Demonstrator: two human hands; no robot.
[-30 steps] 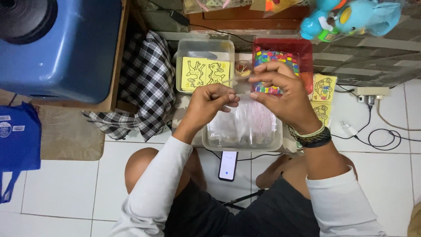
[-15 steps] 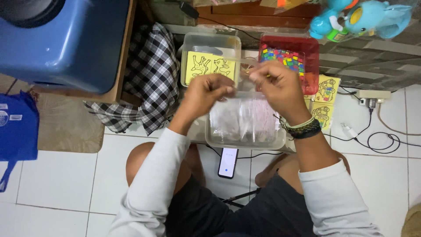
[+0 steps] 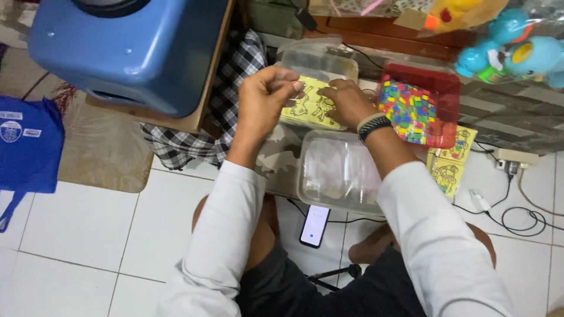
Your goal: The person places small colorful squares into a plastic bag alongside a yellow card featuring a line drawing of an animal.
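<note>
My left hand (image 3: 267, 97) is raised with thumb and fingers pinched on a thin clear plastic sleeve that barely shows. My right hand (image 3: 346, 103), with a dark wristband, reaches into a clear box (image 3: 320, 58) and its fingertips pinch the top one of the yellow picture cards (image 3: 305, 108). Right of it stands a red tray (image 3: 446, 88) filled with small multicoloured pieces. Under my right forearm lies a clear tub (image 3: 338, 176) of clear plastic sleeves.
A blue plastic appliance (image 3: 129, 47) stands on a low wooden board at the upper left, with a checkered cloth (image 3: 226, 94) beside it. A phone (image 3: 314, 226) lies between my knees. More yellow cards (image 3: 449, 170), a power strip (image 3: 511, 157), cables, toys (image 3: 511, 53) and a blue bag (image 3: 29, 147) lie around.
Both hands were together over the tub of sleeves. They have moved up to the box of yellow cards, and the right hand has separated and gone onto the cards.
</note>
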